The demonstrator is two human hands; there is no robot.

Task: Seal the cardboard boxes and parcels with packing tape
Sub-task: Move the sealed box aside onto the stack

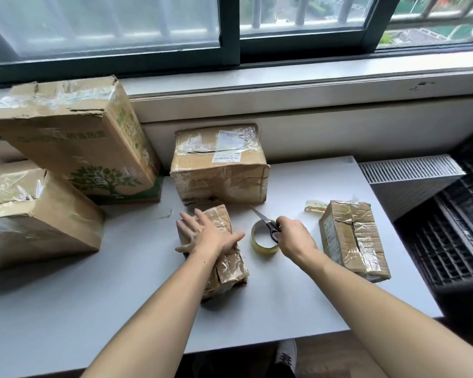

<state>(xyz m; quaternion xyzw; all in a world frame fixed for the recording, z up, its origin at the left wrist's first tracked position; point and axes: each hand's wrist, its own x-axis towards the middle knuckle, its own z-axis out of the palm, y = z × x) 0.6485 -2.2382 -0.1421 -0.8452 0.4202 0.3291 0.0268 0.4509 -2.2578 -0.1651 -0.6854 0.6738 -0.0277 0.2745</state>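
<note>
A small brown parcel [228,266], wrapped in shiny tape, lies in the middle of the grey table [120,309]. My left hand [205,233] rests flat on its top, fingers spread. Just to its right lies a roll of clear packing tape [262,245]. My right hand [294,236] grips black-handled scissors [268,223] over the roll, blades pointing away to the upper left. A taped flat box [352,241] lies to the right, and another taped box [219,165] stands behind the parcel.
Two large cardboard boxes stand at the left: a tilted one with a green tree print [77,137] and a lower one [33,214]. A loose tape scrap [314,206] lies near the right box. A radiator [410,170] and black crates [453,236] sit right of the table.
</note>
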